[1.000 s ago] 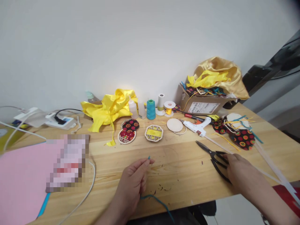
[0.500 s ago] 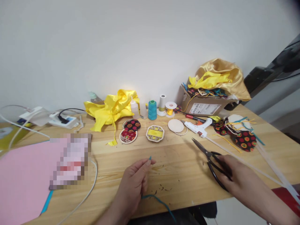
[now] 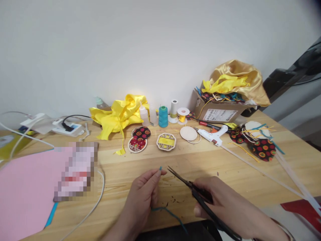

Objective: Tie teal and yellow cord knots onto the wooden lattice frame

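My left hand (image 3: 142, 197) rests on the wooden table (image 3: 225, 167) with thumb and forefinger pinched on a thin teal cord (image 3: 160, 168). The cord's short end sticks up above the fingertips and its long tail (image 3: 168, 212) trails off the table's front edge. My right hand (image 3: 223, 204) grips black scissors (image 3: 190, 185), blades nearly closed and pointing left, their tips a short way right of the cord's end.
Along the back lie yellow satin (image 3: 117, 115), glue bottles, thread spools (image 3: 163, 116), round wooden and fabric pieces (image 3: 166, 141), a white glue gun (image 3: 213, 135) and a cardboard box (image 3: 218, 112) of fabric. Pink paper (image 3: 27, 190) and a white cable (image 3: 96, 204) lie at left.
My right hand picked the scissors up from the table at right and carried them left, close to the cord. My left hand kept its pinch and stayed put.
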`<state>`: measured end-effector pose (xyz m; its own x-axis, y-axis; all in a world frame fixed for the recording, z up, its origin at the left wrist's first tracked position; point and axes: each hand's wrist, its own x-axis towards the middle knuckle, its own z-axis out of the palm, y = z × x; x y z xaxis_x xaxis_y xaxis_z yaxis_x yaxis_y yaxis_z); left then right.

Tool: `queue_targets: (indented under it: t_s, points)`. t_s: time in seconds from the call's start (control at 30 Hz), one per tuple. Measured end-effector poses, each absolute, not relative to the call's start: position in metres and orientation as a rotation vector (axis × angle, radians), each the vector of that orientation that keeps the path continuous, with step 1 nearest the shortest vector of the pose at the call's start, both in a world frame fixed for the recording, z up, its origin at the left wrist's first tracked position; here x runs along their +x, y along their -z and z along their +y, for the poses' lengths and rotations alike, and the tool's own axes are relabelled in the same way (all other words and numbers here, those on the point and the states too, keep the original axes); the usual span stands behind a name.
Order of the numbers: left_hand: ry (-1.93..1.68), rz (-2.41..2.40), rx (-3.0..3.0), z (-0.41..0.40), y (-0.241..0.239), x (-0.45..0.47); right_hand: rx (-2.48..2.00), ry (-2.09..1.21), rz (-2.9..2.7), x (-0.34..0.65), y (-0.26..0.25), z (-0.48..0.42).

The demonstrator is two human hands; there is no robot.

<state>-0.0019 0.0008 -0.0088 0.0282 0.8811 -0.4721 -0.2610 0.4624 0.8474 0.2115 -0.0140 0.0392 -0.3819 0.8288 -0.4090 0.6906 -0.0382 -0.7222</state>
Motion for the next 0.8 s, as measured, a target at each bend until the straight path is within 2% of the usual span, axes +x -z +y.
queue_targets:
  t_s: [0.3, 0.8]
  points:
    - [-0.912, 1.272, 0.784, -0.002, 0.005, 0.002, -1.613, -1.450, -2.099, 0.207, -0.023, -0.009]
    - [-0.843, 1.257, 0.891, -0.003, 0.004, 0.000, -1.509, -1.572, -1.996, 0.198, -0.025, -0.001]
